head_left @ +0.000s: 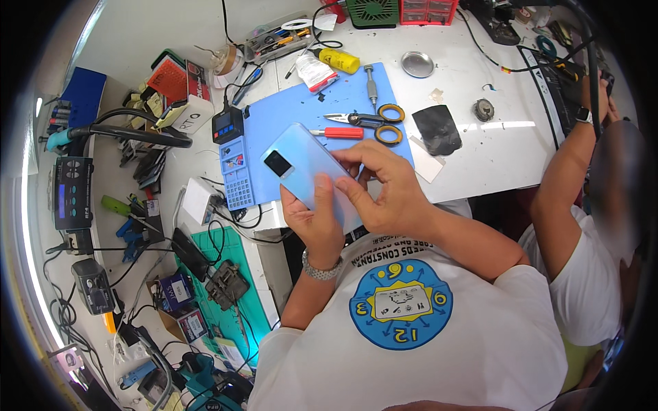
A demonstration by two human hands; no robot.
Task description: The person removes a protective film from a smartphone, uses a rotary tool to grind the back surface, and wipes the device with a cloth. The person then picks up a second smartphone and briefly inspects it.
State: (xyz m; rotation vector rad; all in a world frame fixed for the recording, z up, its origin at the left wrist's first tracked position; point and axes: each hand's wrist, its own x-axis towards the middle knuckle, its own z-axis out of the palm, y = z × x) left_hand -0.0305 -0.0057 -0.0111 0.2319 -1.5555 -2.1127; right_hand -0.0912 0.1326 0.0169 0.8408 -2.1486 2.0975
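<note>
Left grip [312,227], right grip [387,183] on pale-blue phone [307,161], camera-side showing.

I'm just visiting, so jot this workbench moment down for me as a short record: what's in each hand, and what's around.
Left hand: holds the phone, thumb across its back
Right hand: thumb and fingers at the phone's edge; grip unclear
Phone: light blue, camera side showing, above the blue mat
On the mat: scissors, red-handled tool
Right of the mat: black sheet, round metal tin
Nearby: another person, at right
</note>
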